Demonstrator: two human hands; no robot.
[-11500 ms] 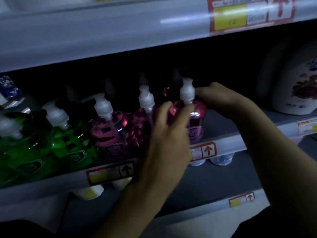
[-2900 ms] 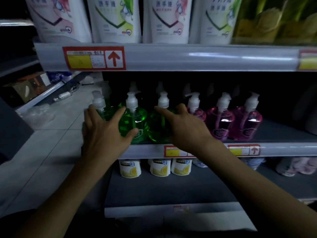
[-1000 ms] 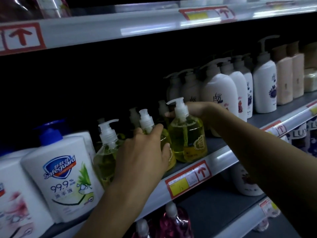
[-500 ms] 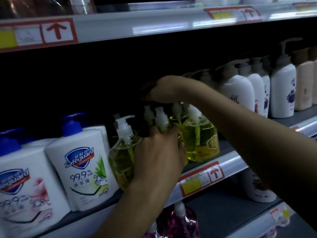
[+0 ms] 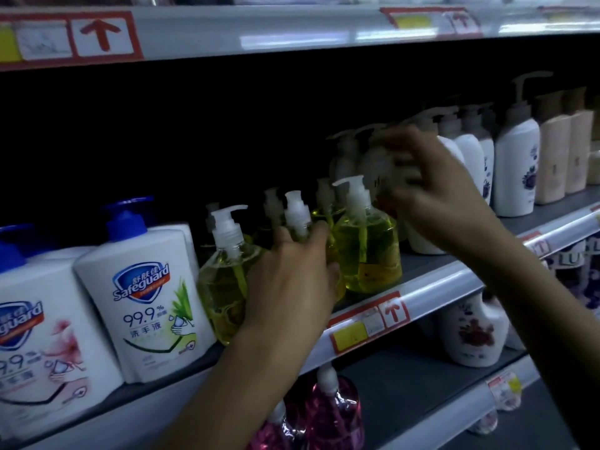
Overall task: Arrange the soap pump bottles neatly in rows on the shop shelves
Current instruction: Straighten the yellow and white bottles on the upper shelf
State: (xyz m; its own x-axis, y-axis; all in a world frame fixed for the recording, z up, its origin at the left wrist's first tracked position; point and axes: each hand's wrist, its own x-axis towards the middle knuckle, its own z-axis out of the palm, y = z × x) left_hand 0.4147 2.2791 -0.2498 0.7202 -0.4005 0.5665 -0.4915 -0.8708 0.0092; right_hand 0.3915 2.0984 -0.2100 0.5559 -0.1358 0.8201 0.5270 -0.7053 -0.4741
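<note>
We're keeping the left grip (image 5: 292, 280) wrapped round the middle yellow pump bottle (image 5: 296, 213), standing at the front edge of the shelf (image 5: 454, 282) between the left yellow bottle (image 5: 220, 287) and the right yellow bottle (image 5: 370, 251). The right grip (image 5: 435, 193) is pulling back from its reach over the yellow row and is now hovering, motion-blurred, in front of the white pump bottles (image 5: 516, 170) just beside that row; we can't tell if it's holding anything. We're reading that as the back yellow bottles being dealt with, leaving the front three, nozzles pointing different ways, to be squared up.
</note>
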